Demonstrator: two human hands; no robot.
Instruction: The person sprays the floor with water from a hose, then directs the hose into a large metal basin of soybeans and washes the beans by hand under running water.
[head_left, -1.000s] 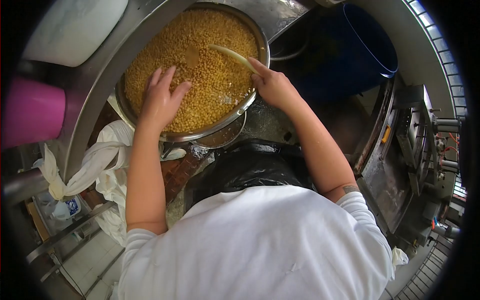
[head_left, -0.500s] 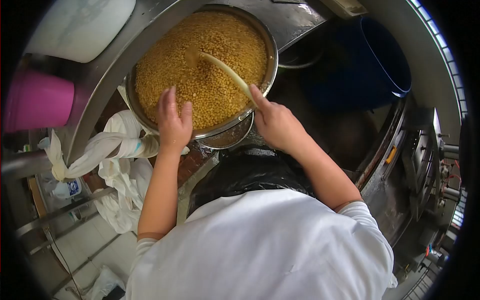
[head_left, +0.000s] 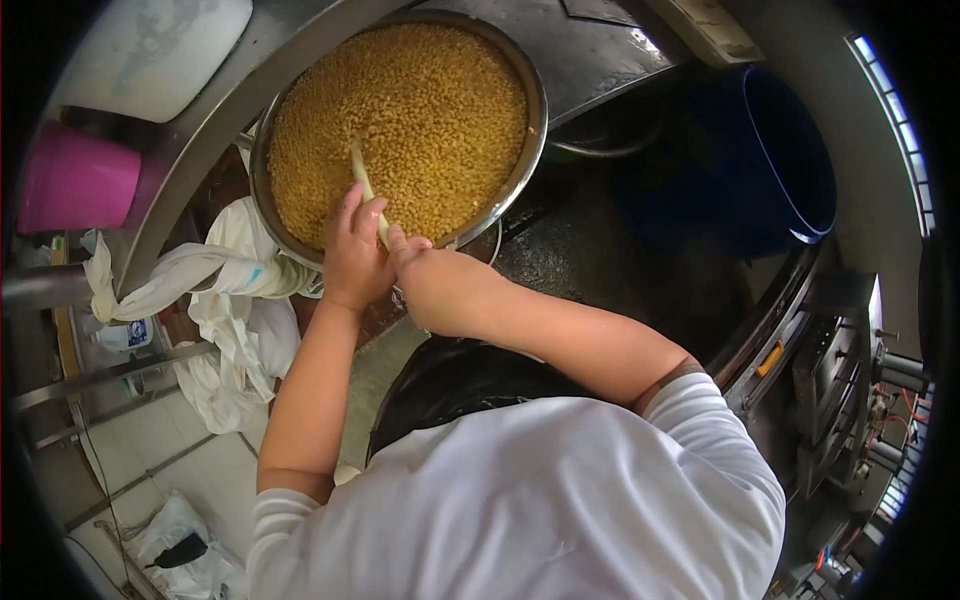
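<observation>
A wide metal basin (head_left: 533, 150) is heaped with wet yellow soybeans (head_left: 440, 110). Into them dips a scoop (head_left: 360, 165) with a pale, curved handle; its head is buried under the beans and cannot be seen. My right hand (head_left: 435, 285) grips the lower end of the handle at the basin's near rim. Just left of it, my left hand (head_left: 357, 250) has its fingers closed around the handle a little higher up. The two hands are close together, seemingly touching.
To the right stands a big blue barrel (head_left: 740, 160). Twisted white cloth (head_left: 195, 275) is tied to a metal rail at left, near a pink bucket (head_left: 80, 180) and a white container (head_left: 150, 60). Metal machinery (head_left: 840, 380) stands at far right.
My right hand has swung left and toward me with the handle. My left hand, open over the beans before, has closed on the handle. The scoop's head has sunk out of sight.
</observation>
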